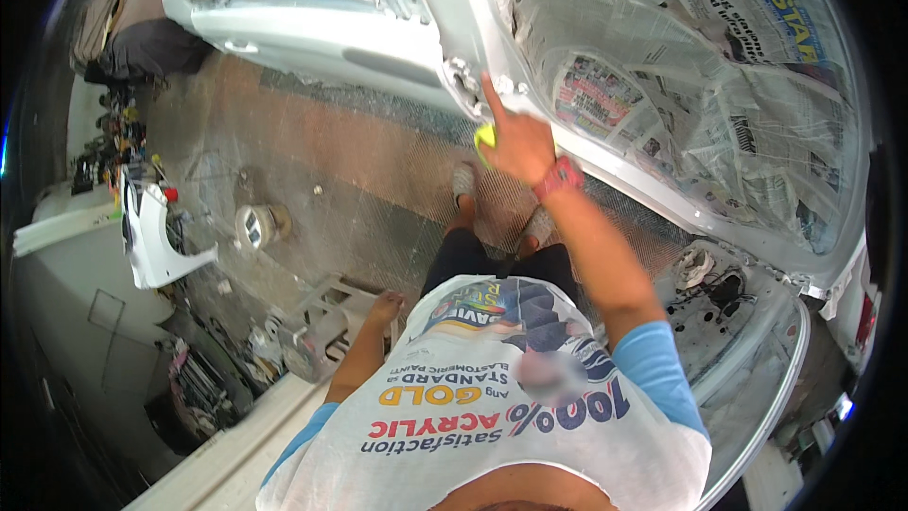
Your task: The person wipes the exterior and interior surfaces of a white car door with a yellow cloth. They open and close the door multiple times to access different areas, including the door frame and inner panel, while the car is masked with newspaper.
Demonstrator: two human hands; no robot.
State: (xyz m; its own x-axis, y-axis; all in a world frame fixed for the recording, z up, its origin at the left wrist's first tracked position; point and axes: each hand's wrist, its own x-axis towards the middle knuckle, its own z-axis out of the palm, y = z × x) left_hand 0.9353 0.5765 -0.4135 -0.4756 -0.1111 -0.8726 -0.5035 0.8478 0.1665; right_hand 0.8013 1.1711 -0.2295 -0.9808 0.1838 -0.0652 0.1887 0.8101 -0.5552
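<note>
My right hand [523, 145] reaches forward to the white car's door pillar [465, 5]. Its index finger points out and its tip is at the pillar, beside the door hinge [463, 78]. A small bright yellow-green thing [485, 139] sits under the curled fingers of that hand; its kind is not clear. A white car door [340, 43] stands open ahead on the left. My left hand [386, 307] hangs low at my left side, next to a grey frame-like stand [331, 322]. Its fingers are too small and turned away to read.
Newspaper sheets [681, 114] cover the car's door opening. Another open door [757, 388] lies close on my right. On the left are a bucket [263, 225], a white fender panel [151, 237] and clutter along the wall. A person's dark-clothed leg [161, 47] shows at far left.
</note>
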